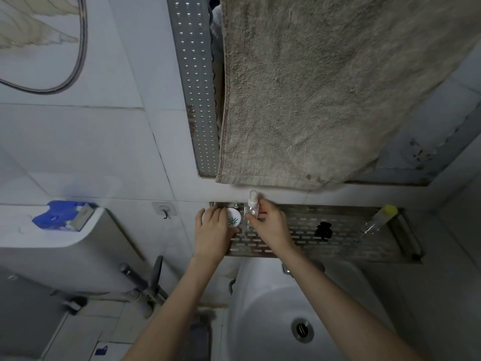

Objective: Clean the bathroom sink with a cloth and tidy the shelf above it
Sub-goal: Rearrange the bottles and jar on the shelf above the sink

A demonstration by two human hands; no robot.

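Observation:
A perforated metal shelf (pixel 346 243) is fixed to the tiled wall above the white sink (pixel 263 316). At the shelf's left end my left hand (pixel 212 230) grips a round white jar (pixel 233 220) with a green mark on its lid. Beside it my right hand (pixel 269 225) holds a small clear spray bottle (pixel 252 204) upright on the shelf. A black hair clip (pixel 323 229) lies mid-shelf. A clear bottle with a yellow cap (pixel 380 218) lies tilted at the right end. No cleaning cloth is in either hand.
A large beige towel (pixel 325 87) hangs over a rack above the shelf, its hem just over the spray bottle. A white cistern (pixel 52 246) with a blue box (pixel 62 214) stands left. A wall hook (pixel 165 211) and floor valves (pixel 140 282) are nearby.

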